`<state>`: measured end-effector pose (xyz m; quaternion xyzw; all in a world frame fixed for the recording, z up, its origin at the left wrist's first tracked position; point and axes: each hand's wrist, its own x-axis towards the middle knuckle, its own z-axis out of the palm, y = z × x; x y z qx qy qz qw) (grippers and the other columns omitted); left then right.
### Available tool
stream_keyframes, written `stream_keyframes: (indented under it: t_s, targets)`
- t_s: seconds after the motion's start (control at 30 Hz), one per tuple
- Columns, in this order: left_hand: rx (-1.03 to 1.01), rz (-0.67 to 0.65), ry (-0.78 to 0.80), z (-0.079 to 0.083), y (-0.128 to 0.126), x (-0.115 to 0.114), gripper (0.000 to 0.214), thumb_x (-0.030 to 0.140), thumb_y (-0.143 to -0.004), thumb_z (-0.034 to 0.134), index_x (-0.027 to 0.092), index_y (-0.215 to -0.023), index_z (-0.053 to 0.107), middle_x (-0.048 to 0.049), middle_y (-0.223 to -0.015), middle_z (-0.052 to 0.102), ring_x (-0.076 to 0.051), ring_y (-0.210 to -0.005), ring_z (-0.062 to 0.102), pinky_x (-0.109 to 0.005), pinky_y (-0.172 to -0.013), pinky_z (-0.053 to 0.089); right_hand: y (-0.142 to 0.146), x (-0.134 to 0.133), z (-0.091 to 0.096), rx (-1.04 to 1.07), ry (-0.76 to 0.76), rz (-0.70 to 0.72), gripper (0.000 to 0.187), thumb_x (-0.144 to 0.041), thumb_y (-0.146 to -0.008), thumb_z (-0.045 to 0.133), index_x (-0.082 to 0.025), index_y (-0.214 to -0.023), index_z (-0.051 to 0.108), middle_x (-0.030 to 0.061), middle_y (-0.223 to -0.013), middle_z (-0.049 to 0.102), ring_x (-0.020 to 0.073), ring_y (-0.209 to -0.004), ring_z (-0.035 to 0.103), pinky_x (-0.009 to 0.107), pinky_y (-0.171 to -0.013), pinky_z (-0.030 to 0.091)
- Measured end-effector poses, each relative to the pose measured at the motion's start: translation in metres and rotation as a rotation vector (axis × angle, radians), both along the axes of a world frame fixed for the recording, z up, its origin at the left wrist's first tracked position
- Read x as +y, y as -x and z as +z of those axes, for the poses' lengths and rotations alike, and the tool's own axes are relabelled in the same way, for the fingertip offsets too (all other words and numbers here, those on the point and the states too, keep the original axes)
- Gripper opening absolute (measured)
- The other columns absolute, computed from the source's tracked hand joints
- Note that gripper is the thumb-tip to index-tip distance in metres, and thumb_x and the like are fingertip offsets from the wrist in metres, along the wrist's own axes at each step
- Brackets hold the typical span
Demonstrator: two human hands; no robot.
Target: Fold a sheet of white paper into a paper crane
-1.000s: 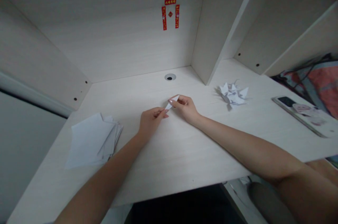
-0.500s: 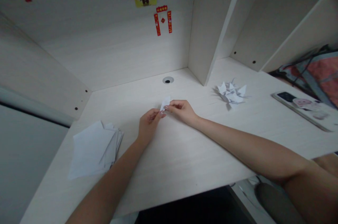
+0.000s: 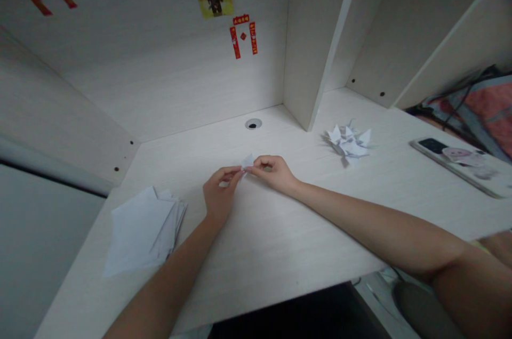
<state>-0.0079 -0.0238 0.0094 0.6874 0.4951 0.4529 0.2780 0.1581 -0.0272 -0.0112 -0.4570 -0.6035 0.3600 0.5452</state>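
Observation:
A small folded piece of white paper (image 3: 248, 161) is pinched between my two hands above the middle of the desk. My left hand (image 3: 221, 188) grips its left side with thumb and forefinger. From the right, my right hand (image 3: 275, 172) pinches the same paper, its fingertips almost meeting those of the left. Fingers cover the paper's lower part, so its full shape is hidden. To the right lies a cluster of folded white paper cranes (image 3: 349, 143). A loose stack of white paper sheets (image 3: 140, 229) rests left of my left forearm.
A phone (image 3: 460, 166) lies at the desk's right side, with a red and grey fabric item (image 3: 486, 107) behind it. An upright divider panel (image 3: 306, 62) stands behind my right hand. A round cable hole (image 3: 253, 124) sits near the back wall.
The folded paper has turned, and less of it stands above my fingers. My left hand has shifted slightly left, its fingers more arched. The camera view has tilted a little.

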Motion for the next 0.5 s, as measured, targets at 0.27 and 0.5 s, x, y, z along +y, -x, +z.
stream_keyframes:
  t_s: [0.27, 0.5]
  targets:
    - [-0.076, -0.068, 0.035, -0.0034, 0.0004, 0.0044, 0.021, 0.036, -0.072, 0.066, 0.019, -0.084, 0.065, -0.0032, -0.083, 0.070, -0.015, -0.074, 0.065, -0.027, -0.072, 0.051, -0.0001, -0.0008, -0.0007, -0.038, -0.048, 0.001, 0.029, -0.044, -0.076, 0.062, -0.016, -0.068, 0.064, 0.0007, -0.064, 0.062, 0.0107, -0.057, 0.050, 0.022, -0.056, 0.038]
    - [-0.057, -0.109, 0.076, -0.0038, -0.0002, 0.0057, 0.016, 0.033, -0.072, 0.065, 0.019, -0.078, 0.060, -0.0009, -0.074, 0.066, -0.014, -0.069, 0.063, -0.025, -0.067, 0.048, 0.0005, -0.0012, -0.0002, -0.117, -0.075, -0.050, 0.026, -0.043, -0.077, 0.062, -0.018, -0.072, 0.068, 0.0009, -0.067, 0.066, 0.0115, -0.059, 0.053, 0.023, -0.058, 0.040]
